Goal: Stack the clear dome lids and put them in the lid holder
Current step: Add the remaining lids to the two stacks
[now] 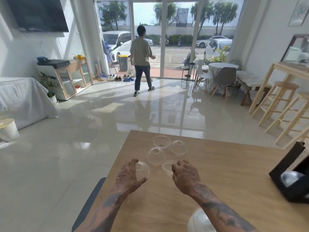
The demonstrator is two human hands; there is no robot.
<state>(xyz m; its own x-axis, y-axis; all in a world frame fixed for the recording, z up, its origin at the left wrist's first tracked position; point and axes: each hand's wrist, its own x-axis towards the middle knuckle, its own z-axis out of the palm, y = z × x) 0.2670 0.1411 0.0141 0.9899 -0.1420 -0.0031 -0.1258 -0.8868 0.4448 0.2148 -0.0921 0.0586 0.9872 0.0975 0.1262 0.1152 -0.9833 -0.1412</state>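
Left hand: I saw my left hand (128, 175) curled round a clear dome lid (142, 169) near the table's left edge, fingers over its top, thumb under its near side.
Right hand: my right hand (184, 173) hovered with fingers bent over a second lid (168, 167); I could not tell whether it touched or gripped it.
Loose lids: three more lay farther out on the wooden table (225, 164), one (155, 155) just beyond my hands, one (161, 141) nearest the far edge, one (178, 147) to its right.
Lid holder: the black holder (294, 173) stood at the table's right edge, well apart from the lids.
Background: a person (141, 61) walked by the glass doors.
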